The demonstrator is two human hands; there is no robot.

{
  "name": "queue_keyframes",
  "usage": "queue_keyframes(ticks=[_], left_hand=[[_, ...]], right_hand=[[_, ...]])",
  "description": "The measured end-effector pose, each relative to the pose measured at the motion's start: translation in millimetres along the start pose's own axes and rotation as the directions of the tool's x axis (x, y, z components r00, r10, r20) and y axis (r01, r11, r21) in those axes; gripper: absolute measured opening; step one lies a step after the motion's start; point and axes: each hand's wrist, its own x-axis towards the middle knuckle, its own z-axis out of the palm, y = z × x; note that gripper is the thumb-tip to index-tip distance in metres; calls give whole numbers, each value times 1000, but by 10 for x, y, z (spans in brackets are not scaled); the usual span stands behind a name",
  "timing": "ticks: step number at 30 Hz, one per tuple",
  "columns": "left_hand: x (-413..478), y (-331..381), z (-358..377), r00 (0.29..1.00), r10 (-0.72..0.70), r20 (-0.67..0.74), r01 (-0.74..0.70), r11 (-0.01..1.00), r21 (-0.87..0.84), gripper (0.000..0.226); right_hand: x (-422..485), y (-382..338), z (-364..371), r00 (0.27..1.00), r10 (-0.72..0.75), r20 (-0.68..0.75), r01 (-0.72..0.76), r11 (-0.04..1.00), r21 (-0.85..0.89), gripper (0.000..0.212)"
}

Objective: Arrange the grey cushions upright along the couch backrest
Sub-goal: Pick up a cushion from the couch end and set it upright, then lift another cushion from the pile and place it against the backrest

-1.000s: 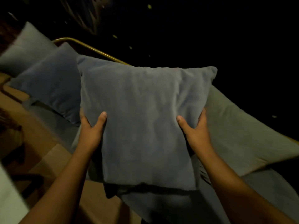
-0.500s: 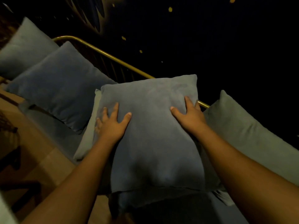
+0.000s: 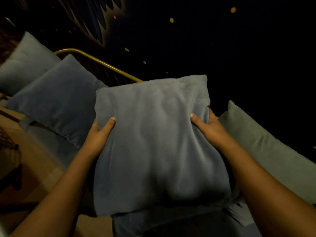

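Observation:
A grey-blue cushion point(image 3: 153, 142) fills the middle of the head view, held up in front of the couch backrest rail point(image 3: 102, 61). My left hand point(image 3: 100, 134) grips its left edge, thumb on the front. My right hand point(image 3: 208, 127) grips its right edge the same way. Left of it, another grey cushion point(image 3: 56, 101) leans against the rail. A paler one point(image 3: 25, 62) stands further left. On the right a greenish-grey cushion point(image 3: 266, 151) leans back. What lies behind the held cushion is hidden.
The brass-coloured rail curves down at its far left end. A dark wall with gold flecks point(image 3: 171, 20) rises behind the couch. A wooden floor point(image 3: 34, 168) runs along the left, with a dark object point(image 3: 10, 139) at the edge. The grey seat point(image 3: 51, 142) shows below the cushions.
Half a second ago both palms lay flat on the cushion's front; now they grip its side edges. The cushion looks nearer and larger, its fabric creased.

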Motion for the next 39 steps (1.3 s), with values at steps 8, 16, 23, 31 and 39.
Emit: queue_keyframes(ticks=[8, 16, 23, 31, 39], left_hand=[[411, 394, -25, 1000, 12, -4, -11, 971, 240, 79], [-172, 41, 919, 951, 104, 292, -295, 588, 753, 75], [-612, 345, 1694, 762, 394, 514, -644, 554, 528, 65], [-901, 483, 3232, 705, 268, 657, -444, 889, 114, 92], [-861, 64, 4004, 887, 178, 426, -269, 949, 164, 100]], right_hand=[[434, -178, 135, 994, 103, -46, -111, 949, -294, 102], [54, 396, 264, 997, 1, 74, 31, 903, -429, 82], [-355, 985, -874, 955, -43, -294, -126, 837, -533, 64], [-1000, 1893, -2058, 732, 177, -658, -560, 706, -433, 92], [-1261, 2716, -2324, 637, 412, -652, -293, 911, 290, 113]])
